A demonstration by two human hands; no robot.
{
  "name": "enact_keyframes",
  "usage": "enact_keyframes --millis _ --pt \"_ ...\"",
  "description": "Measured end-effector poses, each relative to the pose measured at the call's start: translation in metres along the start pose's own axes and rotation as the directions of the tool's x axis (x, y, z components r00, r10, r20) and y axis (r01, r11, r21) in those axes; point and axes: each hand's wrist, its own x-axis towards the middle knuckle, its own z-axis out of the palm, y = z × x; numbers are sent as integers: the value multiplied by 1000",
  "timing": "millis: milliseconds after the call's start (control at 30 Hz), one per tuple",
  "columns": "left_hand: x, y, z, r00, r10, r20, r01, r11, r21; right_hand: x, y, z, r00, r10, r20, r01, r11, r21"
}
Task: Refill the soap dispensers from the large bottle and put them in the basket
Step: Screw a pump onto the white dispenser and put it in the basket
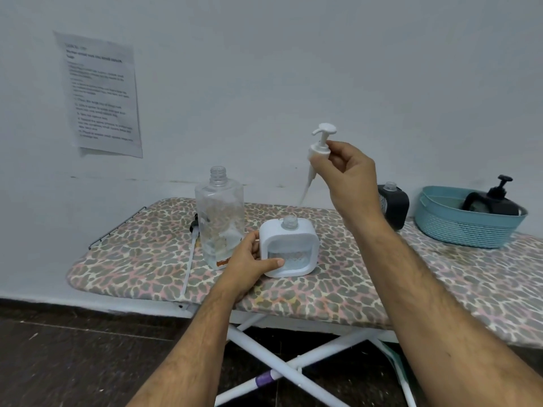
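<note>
Nearest the camera, the left hand [252, 257] grips the white soap dispenser [289, 247] from its left side, thumb laid across the lower front edge and the other fingers curled round the back corner. The dispenser stands upright on the ironing board [323, 295], its open threaded neck pointing straight up; through its clear front window a shallow layer of liquid shows at the bottom (the rest of the window looks unfilled).

Just to the left, touching or nearly touching the left hand, stands the large clear bottle [219, 218], upright, uncapped, mouth up, with only a little liquid low down. Behind and beside it a pump with a long tube [190, 254] lies flat on the board, the tube running toward the near edge.

Above and to the right of the white dispenser, the right hand [346, 168] is raised off the board and pinches the white pump head [321, 142] at its collar between thumb and fingertips. The pump is held almost upright, leaning slightly, nozzle pointing left at the top, dip tube hanging down and to the left, its tip in the air well above the dispenser's neck.

Farther back, partly hidden by the right forearm, a black dispenser [395, 205] stands with an open neck. At the far right a teal basket [467, 227] holds another black dispenser [496, 199] with its pump fitted. A printed sheet [101, 94] hangs on the wall.
</note>
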Motion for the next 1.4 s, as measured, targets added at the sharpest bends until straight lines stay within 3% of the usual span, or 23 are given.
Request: enact_keyframes --millis 1133,1400 --pt "1 -5 0 1000 18 3 -18 1000 -7 -35 67 7 933 267 240 -193 937 -291" --pt "3 -4 1 1000 24 3 -24 1000 -11 -35 66 3 934 285 217 -182 900 -397"
